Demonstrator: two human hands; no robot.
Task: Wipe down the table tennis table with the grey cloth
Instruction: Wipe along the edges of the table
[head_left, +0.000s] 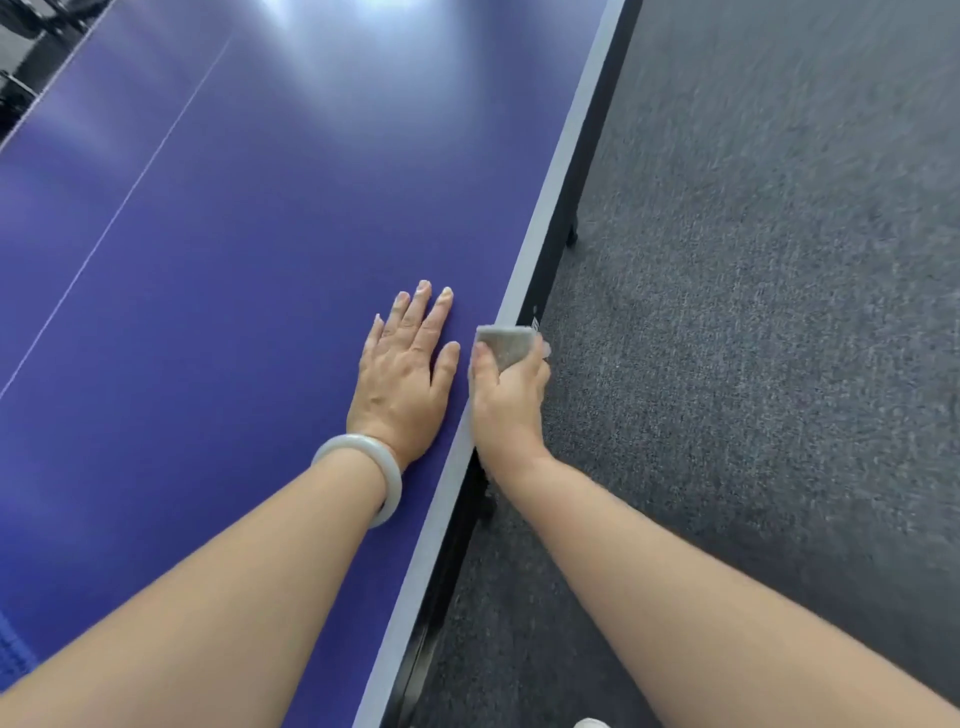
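Grey cloth (506, 345), pinched in the right hand (506, 400), wipes the table tennis table (234, 260) along its right edge; left hand (402, 374) lies flat, fingers straight; the broad top looks mostly left to wipe.

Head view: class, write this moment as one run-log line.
left hand: flat on table tennis table, pale bangle on wrist | right hand: grips grey cloth at table's white side edge | floor: grey carpet

Both bare forearms reach forward. The left hand (402, 376) lies flat, palm down, fingers straight and slightly spread — the right hand (511, 400) is curled, thumb and fingers gripping the grey cloth (506, 343).
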